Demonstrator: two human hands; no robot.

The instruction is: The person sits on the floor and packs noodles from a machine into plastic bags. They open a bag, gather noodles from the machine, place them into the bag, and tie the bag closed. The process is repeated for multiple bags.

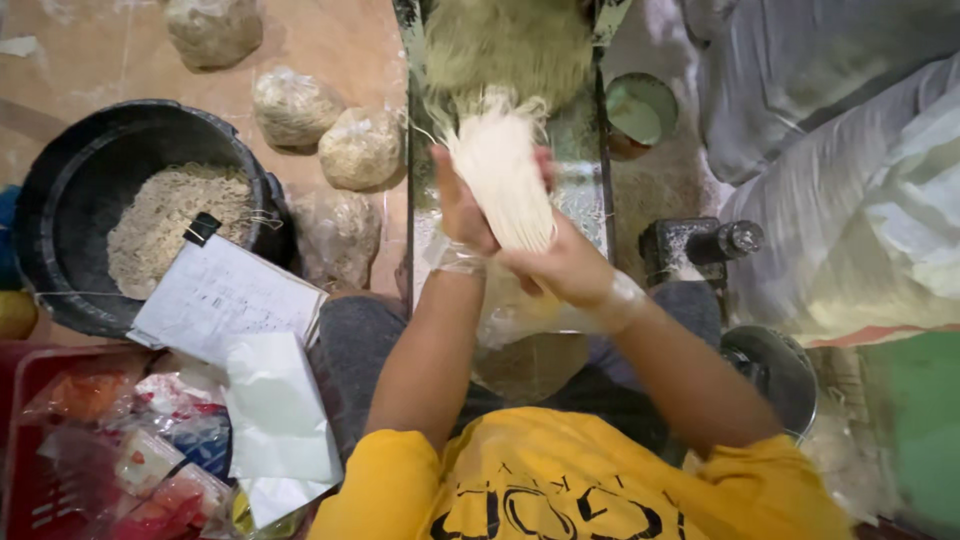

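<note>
Bundle of pale noodle strands (pixel 497 180): held upright-ish between both hands, loose ends fanning toward the far side, over a narrow metal tray (pixel 583 190). Left hand (pixel 462 205) closed around the bundle's left flank; right hand (pixel 560 262) wrapped around its lower end from the near side. Both hands wear thin clear plastic gloves. Below the grip, a clear plastic bag (pixel 515 315) hangs against the wrists; whether either hand also pinches it, cannot tell.

Judgement: strands look brittle and uneven at the far end. Best kept aligned with light, even pressure, squared up before any lowering into the bag, so few snap or stray.

Beyond the grip: heap of more noodles (pixel 505 45) at the tray's far end. Left of the grip: filled bags (pixel 325 130) on the floor, black tub (pixel 60 220) with broken noodle bits, clipped paper sheet (pixel 225 295). Right of the grip: small dusty machine (pixel 695 245).
</note>
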